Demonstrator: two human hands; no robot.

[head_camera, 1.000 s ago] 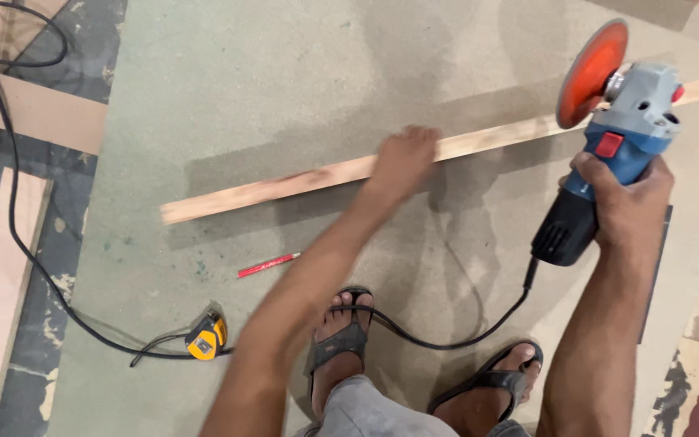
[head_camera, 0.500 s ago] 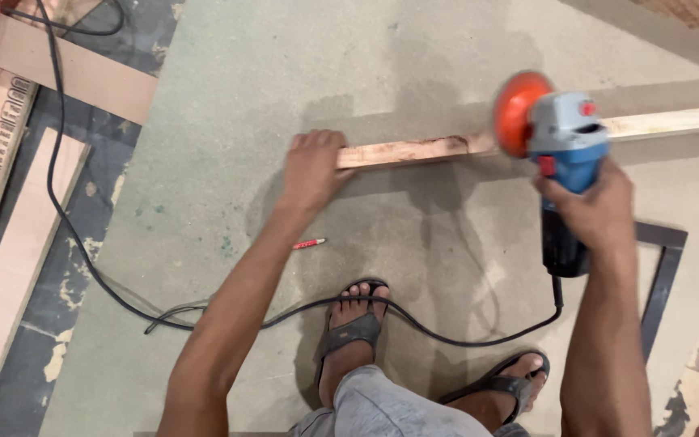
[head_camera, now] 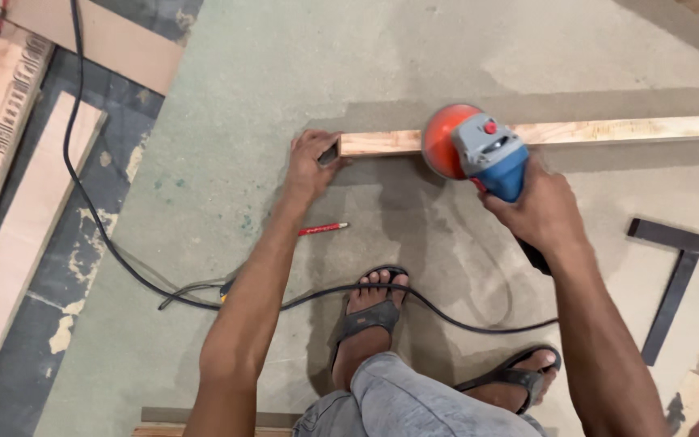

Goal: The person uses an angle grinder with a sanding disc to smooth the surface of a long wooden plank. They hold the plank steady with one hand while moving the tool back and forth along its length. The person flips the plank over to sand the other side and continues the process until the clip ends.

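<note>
A long wooden strip (head_camera: pixel 608 130) lies across the floor board, running to the right edge of view. My left hand (head_camera: pixel 311 162) grips its left end and holds it down. My right hand (head_camera: pixel 540 212) is closed around the body of a blue and grey angle grinder (head_camera: pixel 487 154). Its orange disc (head_camera: pixel 444 142) rests against the strip a short way right of my left hand. The grinder's black cord (head_camera: pixel 414 301) loops over the floor past my sandalled feet (head_camera: pixel 370 311).
A red pencil (head_camera: pixel 322 229) lies on the floor below my left hand. A black metal square (head_camera: pixel 673 283) lies at the right. Planks and boards (head_camera: pixel 10 202) are stacked along the left edge. A yellow object (head_camera: pixel 224 291) peeks out beside my left forearm.
The view shifted right along the strip. My left hand slid to the strip's left end, and the grinder's disc came down from above the strip onto it, close to that hand.
</note>
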